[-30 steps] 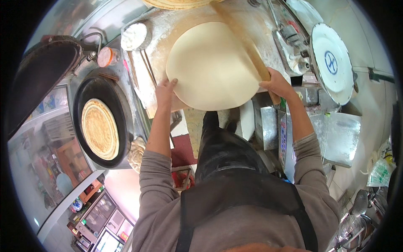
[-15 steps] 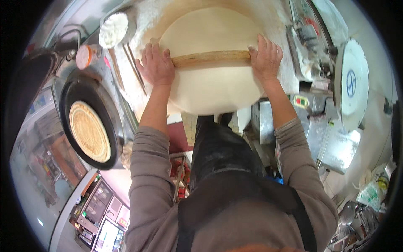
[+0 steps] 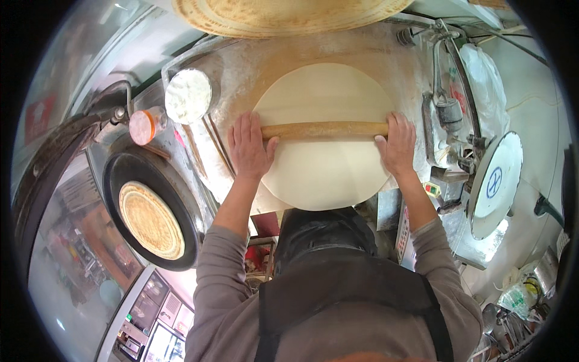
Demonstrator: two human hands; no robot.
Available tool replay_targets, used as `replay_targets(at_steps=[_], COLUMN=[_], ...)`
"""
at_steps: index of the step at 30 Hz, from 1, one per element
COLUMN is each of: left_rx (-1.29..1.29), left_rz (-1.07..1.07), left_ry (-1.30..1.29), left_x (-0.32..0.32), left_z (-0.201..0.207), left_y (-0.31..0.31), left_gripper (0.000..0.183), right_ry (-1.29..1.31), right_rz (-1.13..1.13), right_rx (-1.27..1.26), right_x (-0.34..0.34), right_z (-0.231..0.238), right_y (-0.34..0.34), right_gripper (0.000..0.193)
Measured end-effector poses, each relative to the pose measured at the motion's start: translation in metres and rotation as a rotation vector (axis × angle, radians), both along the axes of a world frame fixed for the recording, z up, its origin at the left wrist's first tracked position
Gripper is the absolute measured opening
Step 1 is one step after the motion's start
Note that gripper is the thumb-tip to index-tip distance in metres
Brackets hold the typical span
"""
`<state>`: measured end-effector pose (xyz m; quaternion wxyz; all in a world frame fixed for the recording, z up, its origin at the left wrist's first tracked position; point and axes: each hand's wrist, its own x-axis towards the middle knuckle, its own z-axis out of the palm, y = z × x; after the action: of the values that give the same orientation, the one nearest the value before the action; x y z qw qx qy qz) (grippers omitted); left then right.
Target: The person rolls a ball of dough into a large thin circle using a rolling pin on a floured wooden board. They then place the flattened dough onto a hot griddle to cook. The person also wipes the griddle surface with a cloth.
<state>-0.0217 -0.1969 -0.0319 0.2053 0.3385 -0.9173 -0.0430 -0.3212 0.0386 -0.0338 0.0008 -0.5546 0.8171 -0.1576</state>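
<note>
A large round sheet of pale dough (image 3: 325,175) lies flat on the floured board, its near edge reaching over the board's front. Across its middle rests a wooden rolling pin (image 3: 325,130), running left to right. My left hand (image 3: 251,146) is on the pin's left end, thumb below it and fingers stretched forward over it. At the other end, my right hand (image 3: 398,143) holds the pin with curled fingers, the thumb near the dough. Both palms hide the pin's ends.
A bowl of white flour (image 3: 188,95) and thin sticks (image 3: 218,145) are left of the dough. Farther left, a black pan (image 3: 114,184) holds flatbread (image 3: 151,220). Another large flatbread (image 3: 289,15) lies beyond the board. A white enamel basin (image 3: 497,184) stands tilted at right.
The whole scene sits lower in the picture, and the large flatbread at the far side has come into view. Both hands stay on the rolling pin, which now lies more level.
</note>
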Motion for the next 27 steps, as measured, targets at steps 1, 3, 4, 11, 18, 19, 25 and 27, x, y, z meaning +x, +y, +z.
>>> replay_targets(at_steps=[1, 3, 4, 11, 18, 19, 25, 27], left_rx=[0.015, 0.05, 0.037, 0.047, 0.096, 0.177, 1.081, 1.414], left_rz=[0.03, 0.081, 0.058, 0.018, 0.279, 0.255, 0.636, 0.618], left_ry=[-0.017, -0.057, 0.009, -0.064, 0.115, 0.136, 0.268, 0.323], left_x=[0.004, -0.002, -0.016, -0.122, -0.041, -0.026, 0.041, 0.057], left_z=[-0.02, -0.054, -0.065, -0.017, -0.019, -0.023, -0.008, 0.001], left_y=[-0.007, -0.035, -0.055, -0.145, -0.035, -0.019, 0.073, 0.102], left_gripper=[0.057, 0.042, 0.039, 0.034, 0.067, 0.069, 0.064, 0.059], right_ry=[0.034, 0.011, 0.063, -0.144, 0.008, -0.049, -0.449, -0.626], right_rz=[-0.056, -0.137, -0.14, -0.275, 0.005, -0.015, -0.101, -0.217], right_rx=[0.017, 0.051, 0.015, -0.284, 0.127, 0.227, 0.309, 0.314], right_x=[-0.005, -0.023, -0.037, -0.089, -0.043, -0.042, -0.057, -0.052], right_z=[-0.009, -0.026, -0.031, -0.007, 0.02, 0.023, 0.02, 0.014], right_y=[0.0, -0.023, -0.043, -0.165, -0.122, -0.116, -0.059, -0.018], right_gripper=[0.061, 0.06, 0.059, 0.036, 0.041, 0.04, 0.042, 0.051])
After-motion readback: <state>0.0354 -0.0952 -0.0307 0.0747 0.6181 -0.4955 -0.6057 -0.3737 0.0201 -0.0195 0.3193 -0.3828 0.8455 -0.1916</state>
